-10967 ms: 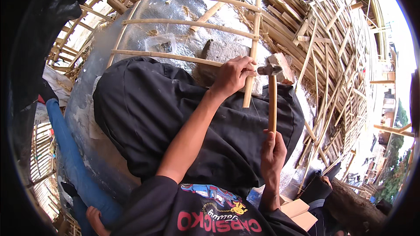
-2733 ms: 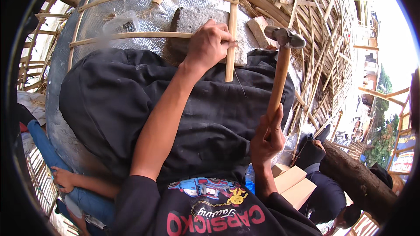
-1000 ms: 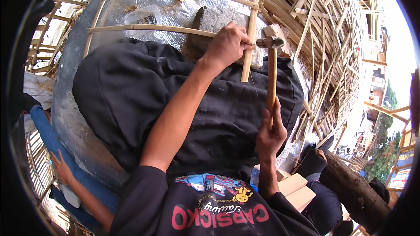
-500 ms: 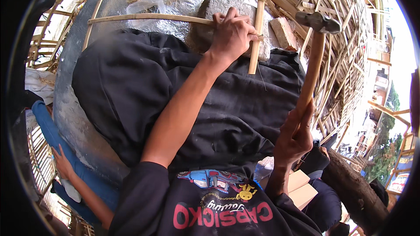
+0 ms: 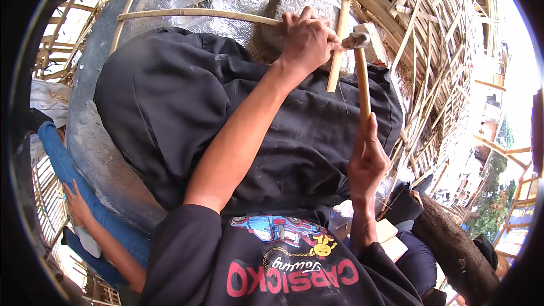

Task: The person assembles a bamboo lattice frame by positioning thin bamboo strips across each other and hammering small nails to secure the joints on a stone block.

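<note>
My left hand [image 5: 309, 42] is closed around the right end of a thin horizontal bamboo strip [image 5: 209, 14], where it meets an upright bamboo slat [image 5: 344, 11]. Its fingertips pinch right beside the slat. A wooden-handled hammer [image 5: 364, 88] is in my right hand [image 5: 368, 164], gripped low on the handle. The metal hammer head is at the joint, just right of my left fingertips; whether it touches cannot be made out. Beneath the joint sits a rough grey stone block [image 5: 269, 42], partly hidden by my left hand.
A broken brick piece [image 5: 375, 51] lies right of the block. A clear plastic container [image 5: 195, 3] rests on the silvery sheet [image 5: 150, 0]. Bamboo strips are heaped [image 5: 436, 62] at the right, near a log [image 5: 453, 243]. Another person's hand [image 5: 78, 204] rests on blue trousers at the left.
The hammer has swung down and left from its raised position to the strip's end at the slat. My left hand keeps its grip, and the view has shifted slightly.
</note>
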A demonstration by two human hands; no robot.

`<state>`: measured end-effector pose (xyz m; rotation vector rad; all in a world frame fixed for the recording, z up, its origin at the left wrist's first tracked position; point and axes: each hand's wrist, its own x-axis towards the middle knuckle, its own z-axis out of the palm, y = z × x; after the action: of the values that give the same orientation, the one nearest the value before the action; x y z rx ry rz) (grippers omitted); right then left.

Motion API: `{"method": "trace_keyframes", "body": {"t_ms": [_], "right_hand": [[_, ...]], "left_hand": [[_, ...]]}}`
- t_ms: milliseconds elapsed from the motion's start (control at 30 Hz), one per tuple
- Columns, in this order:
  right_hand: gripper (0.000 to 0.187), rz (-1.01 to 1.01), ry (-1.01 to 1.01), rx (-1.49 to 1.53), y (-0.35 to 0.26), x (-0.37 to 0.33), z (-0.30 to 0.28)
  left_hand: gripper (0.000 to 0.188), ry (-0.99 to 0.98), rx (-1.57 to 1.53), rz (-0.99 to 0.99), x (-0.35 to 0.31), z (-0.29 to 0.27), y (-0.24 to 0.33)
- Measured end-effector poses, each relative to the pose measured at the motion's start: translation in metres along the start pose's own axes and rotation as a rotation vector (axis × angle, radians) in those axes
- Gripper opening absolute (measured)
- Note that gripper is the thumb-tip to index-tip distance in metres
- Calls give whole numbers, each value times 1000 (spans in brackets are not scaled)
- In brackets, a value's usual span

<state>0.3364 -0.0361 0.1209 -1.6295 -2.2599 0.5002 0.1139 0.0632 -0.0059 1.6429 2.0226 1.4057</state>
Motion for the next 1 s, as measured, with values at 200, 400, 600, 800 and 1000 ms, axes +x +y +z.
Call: {"method": "trace_keyframes", "body": {"t_ms": [200, 400, 600, 800, 1000], "right_hand": [[48, -84, 357, 44, -18, -1, -17], [49, -16, 141, 206, 25, -9, 32], [29, 288, 159, 374, 8, 55, 51], [32, 182, 205, 510, 19, 146, 88], [44, 228, 129, 552, 25, 170, 99]], "left_hand": [[11, 1, 7, -1, -1, 2, -6], [9, 37, 29, 21, -3, 5, -4], [11, -5, 11, 16, -1, -7, -1], [10, -57, -3, 11, 3, -7, 3], [10, -69, 1, -11, 4, -12, 9]]}}
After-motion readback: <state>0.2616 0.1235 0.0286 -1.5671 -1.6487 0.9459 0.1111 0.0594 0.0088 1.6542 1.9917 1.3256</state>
